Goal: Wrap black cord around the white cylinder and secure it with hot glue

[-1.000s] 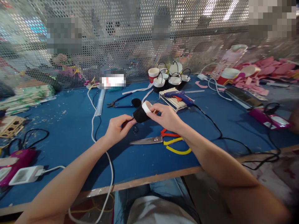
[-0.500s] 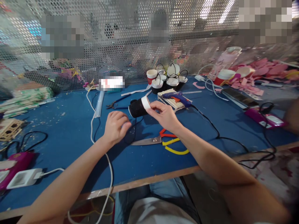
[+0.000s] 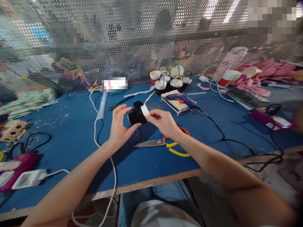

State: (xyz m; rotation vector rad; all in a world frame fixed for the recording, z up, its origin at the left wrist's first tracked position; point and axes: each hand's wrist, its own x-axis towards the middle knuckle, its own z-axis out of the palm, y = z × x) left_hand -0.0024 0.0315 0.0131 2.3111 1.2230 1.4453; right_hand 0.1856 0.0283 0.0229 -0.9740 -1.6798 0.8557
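I hold a small black paper cup with a white rim on its side above the blue table. My right hand pinches its white rim end. My left hand cups the black bottom end, thumb under it and fingers spread over it. A thin black wire loop hangs below the cup. Scissors with red and yellow handles lie just under my right wrist.
Behind the cup lie pliers, a blue glue gun on a stick rack, and a cluster of finished black cups with handles. Pink cut-outs pile at the far right. A white cable and chargers lie left.
My left hand let go of the wire, dropped toward the table, then rose to the cup's bottom end. The cup turned and moved slightly left and nearer.
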